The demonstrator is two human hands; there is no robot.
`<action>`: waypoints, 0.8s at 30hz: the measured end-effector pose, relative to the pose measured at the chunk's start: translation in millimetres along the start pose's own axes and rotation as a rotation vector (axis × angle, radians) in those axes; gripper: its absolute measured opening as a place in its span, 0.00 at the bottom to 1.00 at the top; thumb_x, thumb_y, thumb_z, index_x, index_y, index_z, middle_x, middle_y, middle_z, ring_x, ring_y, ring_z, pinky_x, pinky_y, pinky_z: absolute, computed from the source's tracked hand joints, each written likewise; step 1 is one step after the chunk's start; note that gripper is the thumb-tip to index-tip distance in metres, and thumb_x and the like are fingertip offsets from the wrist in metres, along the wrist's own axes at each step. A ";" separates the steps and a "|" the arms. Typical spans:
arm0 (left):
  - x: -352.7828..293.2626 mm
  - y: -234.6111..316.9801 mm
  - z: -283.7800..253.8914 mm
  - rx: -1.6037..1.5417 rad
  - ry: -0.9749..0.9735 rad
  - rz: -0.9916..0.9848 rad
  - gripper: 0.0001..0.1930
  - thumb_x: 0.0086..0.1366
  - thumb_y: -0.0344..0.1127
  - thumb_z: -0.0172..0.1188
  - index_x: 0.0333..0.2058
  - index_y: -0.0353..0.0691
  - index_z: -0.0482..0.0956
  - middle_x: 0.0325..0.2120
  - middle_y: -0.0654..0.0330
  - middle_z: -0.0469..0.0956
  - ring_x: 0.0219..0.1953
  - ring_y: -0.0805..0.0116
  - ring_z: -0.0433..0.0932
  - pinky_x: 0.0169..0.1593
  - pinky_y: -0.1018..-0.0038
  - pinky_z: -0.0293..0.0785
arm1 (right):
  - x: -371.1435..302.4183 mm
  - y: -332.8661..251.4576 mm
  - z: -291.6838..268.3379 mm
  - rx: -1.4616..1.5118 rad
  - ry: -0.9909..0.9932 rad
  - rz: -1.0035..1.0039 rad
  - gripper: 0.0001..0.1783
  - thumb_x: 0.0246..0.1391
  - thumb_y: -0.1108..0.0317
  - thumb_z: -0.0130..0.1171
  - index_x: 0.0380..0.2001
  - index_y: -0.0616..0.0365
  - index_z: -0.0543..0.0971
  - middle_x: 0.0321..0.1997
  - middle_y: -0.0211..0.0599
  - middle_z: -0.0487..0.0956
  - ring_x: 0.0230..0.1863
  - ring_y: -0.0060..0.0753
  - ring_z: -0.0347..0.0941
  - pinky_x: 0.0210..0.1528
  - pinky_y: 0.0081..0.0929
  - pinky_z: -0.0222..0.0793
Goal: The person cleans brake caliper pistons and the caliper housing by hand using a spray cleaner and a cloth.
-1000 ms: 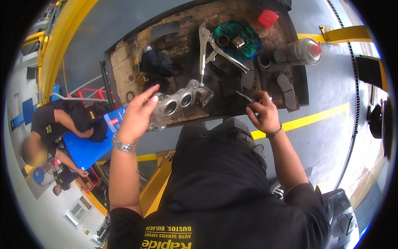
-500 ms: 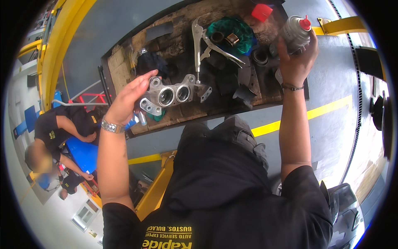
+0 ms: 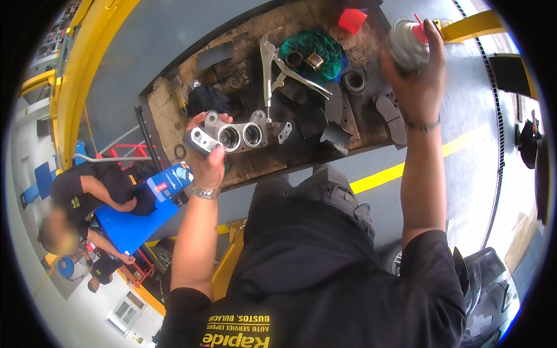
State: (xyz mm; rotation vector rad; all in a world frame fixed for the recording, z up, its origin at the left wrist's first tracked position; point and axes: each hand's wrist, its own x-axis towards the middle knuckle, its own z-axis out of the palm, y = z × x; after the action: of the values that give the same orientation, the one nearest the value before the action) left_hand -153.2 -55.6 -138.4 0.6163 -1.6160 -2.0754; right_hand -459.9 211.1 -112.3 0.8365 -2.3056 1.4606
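My left hand (image 3: 209, 168) is closed round the left end of a metal brake caliper (image 3: 240, 139). The caliper's two round bores face up, above the worktable (image 3: 255, 168). High on the right, my right hand (image 3: 420, 95) wraps round a silver spray can (image 3: 405, 47) with a red nozzle; its fingers partly hide the can. Locking pliers (image 3: 268, 66) stand just beyond the caliper, their tip close to it; whether they grip it I cannot tell. Right of the pliers lies a green plastic bag (image 3: 328, 43) with a metal piston (image 3: 314, 61) on it.
Brake pads (image 3: 391, 120) and a dark ring-shaped part (image 3: 353, 82) lie on the table's right side. A red object (image 3: 351, 21) sits at the far edge. At left are a blue container (image 3: 169, 181), a seated co-worker (image 3: 98, 185) and a yellow post (image 3: 87, 75).
My left hand has shifted its hold, with the thumb now over the caliper's near end. My right hand and the can have moved slightly. The view has shifted, showing more of the blue container.
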 end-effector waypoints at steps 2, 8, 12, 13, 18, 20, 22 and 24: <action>6.4 -0.8 -1.0 -0.084 0.121 -0.050 0.38 0.54 0.36 0.68 0.64 0.39 0.63 0.51 0.44 0.76 0.55 0.51 0.78 0.62 0.58 0.74 | -7.5 -30.4 -16.9 -0.003 -0.093 -0.203 0.46 0.33 0.68 0.76 0.62 0.50 0.73 0.54 0.52 0.76 0.50 0.54 0.77 0.52 0.40 0.77; 13.5 18.3 -6.9 0.099 0.076 0.051 0.43 0.52 0.41 0.69 0.65 0.35 0.62 0.49 0.47 0.76 0.52 0.56 0.79 0.60 0.59 0.76 | -82.2 -105.5 -22.1 0.251 -0.534 -0.135 0.48 0.27 0.70 0.77 0.59 0.30 0.77 0.49 0.48 0.76 0.37 0.46 0.81 0.34 0.37 0.81; 17.2 25.9 -6.8 0.356 -0.073 0.113 0.46 0.50 0.47 0.72 0.65 0.33 0.63 0.50 0.50 0.75 0.52 0.60 0.77 0.59 0.62 0.75 | -120.7 -111.6 4.0 0.250 -0.658 -0.100 0.43 0.29 0.65 0.79 0.56 0.32 0.79 0.52 0.47 0.74 0.41 0.46 0.80 0.37 0.38 0.81; 19.1 24.9 -6.5 0.369 -0.079 0.119 0.45 0.50 0.48 0.72 0.64 0.33 0.64 0.49 0.49 0.75 0.52 0.60 0.78 0.58 0.62 0.75 | -126.7 -111.8 8.9 0.251 -0.693 -0.110 0.43 0.30 0.66 0.79 0.57 0.32 0.79 0.52 0.47 0.74 0.41 0.46 0.81 0.37 0.37 0.81; 37.3 14.3 -11.9 0.231 -0.070 0.047 0.50 0.57 0.71 0.64 0.63 0.34 0.65 0.49 0.47 0.76 0.51 0.59 0.79 0.58 0.60 0.75 | -143.5 -115.0 31.7 0.262 -0.676 -0.162 0.40 0.35 0.63 0.75 0.59 0.30 0.78 0.50 0.51 0.75 0.39 0.48 0.81 0.35 0.37 0.81; 42.5 12.6 -16.4 0.202 -0.006 0.021 0.52 0.60 0.80 0.49 0.62 0.34 0.66 0.48 0.45 0.77 0.50 0.55 0.79 0.57 0.58 0.76 | -147.8 -118.0 41.7 0.288 -0.608 -0.190 0.39 0.36 0.63 0.74 0.58 0.30 0.78 0.49 0.52 0.75 0.37 0.48 0.81 0.33 0.36 0.81; 46.8 12.9 -20.6 0.144 0.034 -0.013 0.51 0.62 0.80 0.45 0.62 0.34 0.66 0.47 0.45 0.78 0.49 0.54 0.80 0.57 0.58 0.76 | -150.7 -121.8 49.6 0.318 -0.568 -0.201 0.38 0.35 0.64 0.74 0.57 0.30 0.79 0.49 0.52 0.75 0.37 0.47 0.81 0.33 0.36 0.80; 49.2 13.4 -23.4 0.139 0.047 -0.024 0.49 0.63 0.80 0.42 0.61 0.35 0.67 0.45 0.44 0.79 0.48 0.52 0.80 0.56 0.57 0.77 | -152.1 -126.1 55.6 0.327 -0.570 -0.192 0.38 0.35 0.65 0.72 0.56 0.30 0.79 0.49 0.52 0.76 0.36 0.46 0.81 0.32 0.34 0.79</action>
State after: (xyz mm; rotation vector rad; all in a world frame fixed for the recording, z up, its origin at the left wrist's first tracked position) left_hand -178.2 -105.7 -134.3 0.7288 -1.7444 -1.9628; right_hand -259.3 169.7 -125.0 1.7076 -2.2787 1.7001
